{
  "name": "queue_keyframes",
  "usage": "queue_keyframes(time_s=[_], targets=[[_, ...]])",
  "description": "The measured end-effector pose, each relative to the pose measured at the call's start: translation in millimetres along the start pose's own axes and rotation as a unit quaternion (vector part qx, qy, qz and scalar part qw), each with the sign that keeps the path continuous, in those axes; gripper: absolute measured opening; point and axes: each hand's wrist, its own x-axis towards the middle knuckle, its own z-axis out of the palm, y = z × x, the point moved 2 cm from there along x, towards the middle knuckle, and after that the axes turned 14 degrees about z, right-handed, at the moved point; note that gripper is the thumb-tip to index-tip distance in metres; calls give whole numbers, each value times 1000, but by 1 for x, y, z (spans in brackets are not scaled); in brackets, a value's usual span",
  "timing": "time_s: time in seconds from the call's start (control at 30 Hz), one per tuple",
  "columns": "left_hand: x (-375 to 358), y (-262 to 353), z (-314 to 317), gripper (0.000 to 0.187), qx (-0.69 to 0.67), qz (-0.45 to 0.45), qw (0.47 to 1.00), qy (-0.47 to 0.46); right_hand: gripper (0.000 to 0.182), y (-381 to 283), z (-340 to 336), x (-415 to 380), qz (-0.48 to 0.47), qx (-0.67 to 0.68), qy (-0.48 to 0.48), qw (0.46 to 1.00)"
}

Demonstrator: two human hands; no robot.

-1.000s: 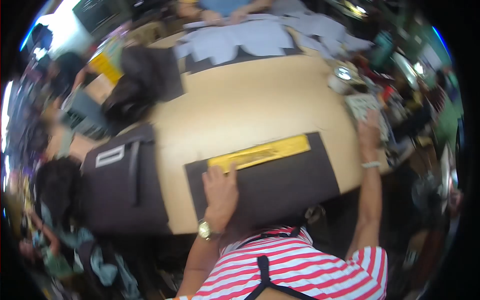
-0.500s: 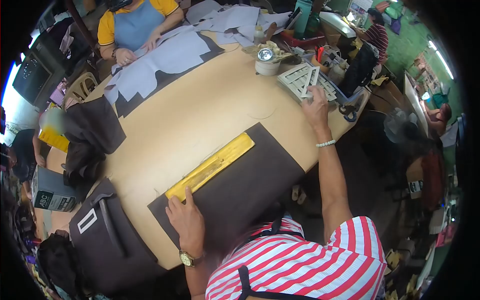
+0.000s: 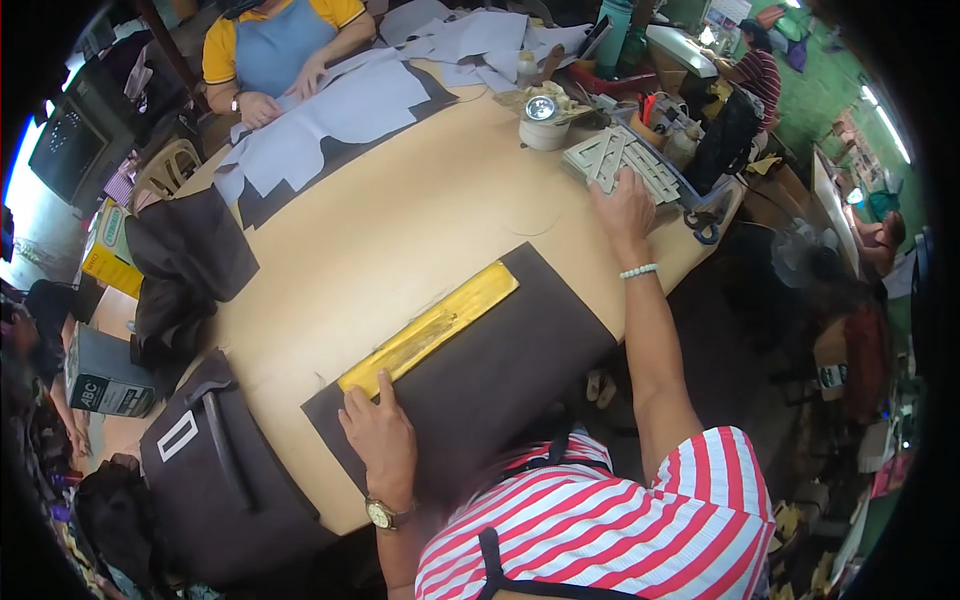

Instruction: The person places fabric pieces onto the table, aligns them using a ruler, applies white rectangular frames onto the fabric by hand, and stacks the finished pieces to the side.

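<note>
My L hand, unclenched, touches a long flat yellow bar w/ dark smudges, on dark sheet at worktop's near edge; my R hand touches pale slotted frames nr R edge, can't tell if gripping

From here I count one left hand, one right hand, one yellow bar, one wristwatch, one beaded bracelet, one table, one dark strap, one lone white rectangle and one pair of scissors. I get one co-worker across, showing two hands; the piled pale frames overlap too much for me to number.
</note>
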Motion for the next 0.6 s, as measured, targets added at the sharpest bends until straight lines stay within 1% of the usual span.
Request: queue_keyframes(time_s=[0.07, 0.17, 0.27, 0.37, 0.47, 0.57, 0.6], targets=[[0, 0, -1, 40, 5, 8, 1000, 16, 43, 0, 4, 4, 9, 0, -40, 999], [1, 0, 0, 40, 8, 7, 1000, 22, 39, 1, 6, 4, -40, -14, -26, 999], [0, 1, 0, 41, -1, 1, 1000, 4, 34, 9, 7, 3, -57, 1, -45, 997], [0, -1, 3, 44, -5, -5, 1000, -20, 29, 12, 7, 5, -14, 51, -75, 996], [0, -1, 3, 44, 1, 0, 1000, -18, 23, 12, 4, 6, -16, 82, -67, 994], [1, 0, 2, 43, 2, -1, 1000, -18, 24, 16, 7, 8, -42, 64, -17, 997], [1, 0, 1, 43, -1, -4, 1000, -20, 26, 14, 4, 6, -20, 61, -12, 998]])
